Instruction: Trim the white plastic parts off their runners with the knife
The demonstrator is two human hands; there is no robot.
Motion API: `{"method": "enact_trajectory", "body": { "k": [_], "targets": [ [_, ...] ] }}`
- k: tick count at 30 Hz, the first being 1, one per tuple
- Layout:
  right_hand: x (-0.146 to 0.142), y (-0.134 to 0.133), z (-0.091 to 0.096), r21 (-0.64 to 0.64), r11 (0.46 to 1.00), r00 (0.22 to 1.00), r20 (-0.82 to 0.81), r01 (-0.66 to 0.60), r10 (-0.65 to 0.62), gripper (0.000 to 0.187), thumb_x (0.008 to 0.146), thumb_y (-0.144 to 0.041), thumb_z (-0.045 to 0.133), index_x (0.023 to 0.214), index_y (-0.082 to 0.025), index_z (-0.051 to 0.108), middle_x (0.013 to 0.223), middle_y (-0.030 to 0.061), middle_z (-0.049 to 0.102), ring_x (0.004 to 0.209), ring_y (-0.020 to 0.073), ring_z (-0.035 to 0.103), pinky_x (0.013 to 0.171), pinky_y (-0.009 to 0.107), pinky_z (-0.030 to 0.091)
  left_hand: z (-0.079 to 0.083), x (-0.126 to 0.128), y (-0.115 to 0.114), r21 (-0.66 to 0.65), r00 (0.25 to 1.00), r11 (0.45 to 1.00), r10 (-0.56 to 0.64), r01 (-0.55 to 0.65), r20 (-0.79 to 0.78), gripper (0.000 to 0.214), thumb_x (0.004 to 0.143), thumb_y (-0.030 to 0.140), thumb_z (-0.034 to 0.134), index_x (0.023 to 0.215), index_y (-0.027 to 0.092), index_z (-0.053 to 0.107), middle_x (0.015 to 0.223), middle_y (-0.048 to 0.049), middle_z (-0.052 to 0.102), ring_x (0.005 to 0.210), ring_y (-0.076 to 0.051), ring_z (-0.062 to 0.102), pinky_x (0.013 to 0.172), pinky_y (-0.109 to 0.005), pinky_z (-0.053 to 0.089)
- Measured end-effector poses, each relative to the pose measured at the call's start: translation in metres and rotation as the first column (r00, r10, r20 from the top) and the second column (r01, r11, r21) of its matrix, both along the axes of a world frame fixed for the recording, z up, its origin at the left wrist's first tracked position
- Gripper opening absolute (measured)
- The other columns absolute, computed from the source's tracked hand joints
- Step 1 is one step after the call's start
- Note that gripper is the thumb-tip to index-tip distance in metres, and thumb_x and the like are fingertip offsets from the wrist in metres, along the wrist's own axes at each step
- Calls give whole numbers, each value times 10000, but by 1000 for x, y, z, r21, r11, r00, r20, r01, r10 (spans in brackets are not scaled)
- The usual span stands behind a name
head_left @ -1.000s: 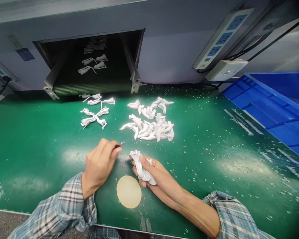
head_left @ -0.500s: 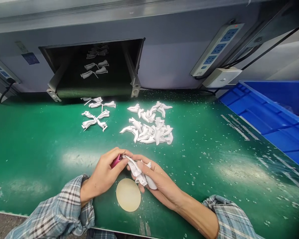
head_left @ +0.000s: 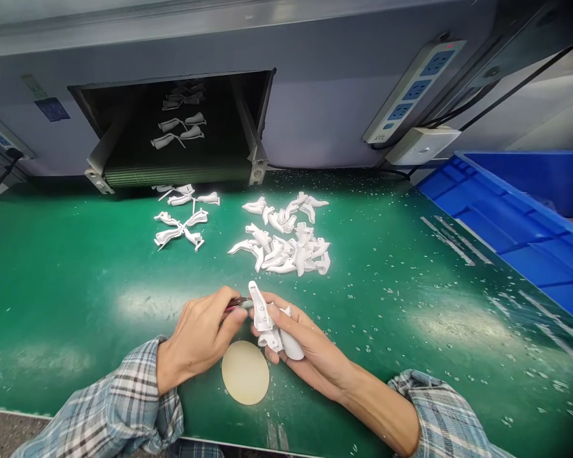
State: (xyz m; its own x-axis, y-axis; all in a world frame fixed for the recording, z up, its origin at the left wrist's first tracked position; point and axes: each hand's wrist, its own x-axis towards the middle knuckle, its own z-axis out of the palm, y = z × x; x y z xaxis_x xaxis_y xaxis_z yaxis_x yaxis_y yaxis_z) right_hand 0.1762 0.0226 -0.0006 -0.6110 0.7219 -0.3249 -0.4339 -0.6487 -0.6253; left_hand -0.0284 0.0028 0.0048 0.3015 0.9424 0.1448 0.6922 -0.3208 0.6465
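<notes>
Glossy green sheeting covered the desk (head_left: 100, 280), its right half strewn with small pale flecks and scuffed by worn streaks. At the back, a ribbed dark-green conveyor belt (head_left: 176, 175) showed within a rectangular opening in a smooth grey housing (head_left: 315, 114). An X-shaped cluster (head_left: 192, 238) of white moulded arms lay before the belt; to its right sat a loose pile (head_left: 300, 251) of curved, tapering white parts. Flat and cream-coloured, a round disc (head_left: 245, 375) rested near the front edge.

Several hard, smooth white pieces (head_left: 261, 308) were gripped in the right hand (head_left: 298, 327), palm turned upward, thumb laid across them, one piece pointing up. The left hand (head_left: 198, 337) was closed around a small hand tool (head_left: 236, 303), dark with pink showing, its knuckles up and thumb extended toward the right hand. Contact between tool tip and pieces could not be determined. Both forearms angled inward from checked, woven sleeves (head_left: 119, 394).
</notes>
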Motion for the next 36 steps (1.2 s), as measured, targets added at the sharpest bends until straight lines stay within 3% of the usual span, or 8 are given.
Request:
{"method": "enact_trajectory", "body": {
  "k": [4, 9, 16, 23, 27, 30, 33, 36],
  "targets": [
    [-1, 0, -2, 11, 1000, 1000, -15, -2, 2, 307, 923, -350, 736, 1187, -200, 692, 793, 9, 641, 615, 90, 535, 498, 186, 539, 0, 0, 0, 28, 997, 999, -43, 45, -66, 479, 963, 680, 449, 1116, 231, 508, 935, -13, 682, 757, -199, 639, 619, -296, 410],
    [0, -1, -4, 20, 1000, 1000, 13, 7, -7, 315, 923, -363, 733, 1191, -201, 695, 817, 11, 644, 597, 83, 544, 504, 186, 550, 1, 3, -1, 48, 986, 998, -29, 37, -164, 493, 984, 683, 381, 1069, 219, 522, 927, -24, 686, 774, -218, 661, 606, -309, 415],
    [4, 2, 1, 120, 992, 997, 68, -46, 38, 351, 932, -389, 718, 1218, -188, 684, 724, -4, 660, 499, 64, 579, 494, 162, 522, 5, 4, -2, 78, 967, 996, -28, 49, -252, 501, 989, 676, 379, 889, 208, 528, 782, -8, 646, 656, -184, 606, 537, -281, 286],
    [7, 4, 3, 185, 976, 988, 121, -119, 97, 358, 894, -400, 757, 1161, -166, 709, 735, 5, 691, 483, 72, 606, 477, 163, 540, 17, -4, 3, -204, 982, 964, -184, 172, -42, 400, 949, 578, 578, 813, 203, 560, 664, 60, 530, 551, -101, 394, 543, -249, 238],
    [6, 5, 2, 175, 978, 989, 117, -110, 90, 343, 895, -377, 761, 1156, -162, 700, 734, 2, 691, 490, 70, 622, 491, 156, 548, 18, -9, 8, -359, 938, 887, -191, 291, 288, 417, 972, 498, 556, 700, 183, 527, 583, 73, 340, 543, -93, 285, 529, -237, 237],
    [4, 7, 2, 120, 990, 995, 72, -78, 69, 336, 915, -338, 737, 1196, -164, 675, 766, 22, 699, 577, 104, 657, 499, 177, 573, 15, -13, 12, -359, 915, 921, 8, 149, 403, 408, 954, 491, 549, 692, 181, 505, 623, 58, 409, 580, -100, 350, 546, -222, 298],
    [2, 6, 2, 1, 998, 998, -10, -61, 61, 312, 924, -283, 696, 1218, -185, 660, 884, 50, 704, 778, 186, 716, 473, 222, 600, 12, -16, 18, -279, 943, 957, 167, -85, 286, 322, 962, 446, 542, 771, 187, 561, 699, 36, 530, 641, -119, 466, 601, -221, 376],
    [1, 4, 0, -113, 992, 995, -87, -54, 44, 295, 919, -268, 657, 1201, -179, 666, 1030, 80, 708, 877, 226, 738, 474, 248, 616, 7, -16, 29, -177, 980, 970, 185, -170, 72, 213, 992, 394, 514, 946, 222, 631, 831, 22, 662, 727, -139, 588, 672, -225, 437]
  ]
}}
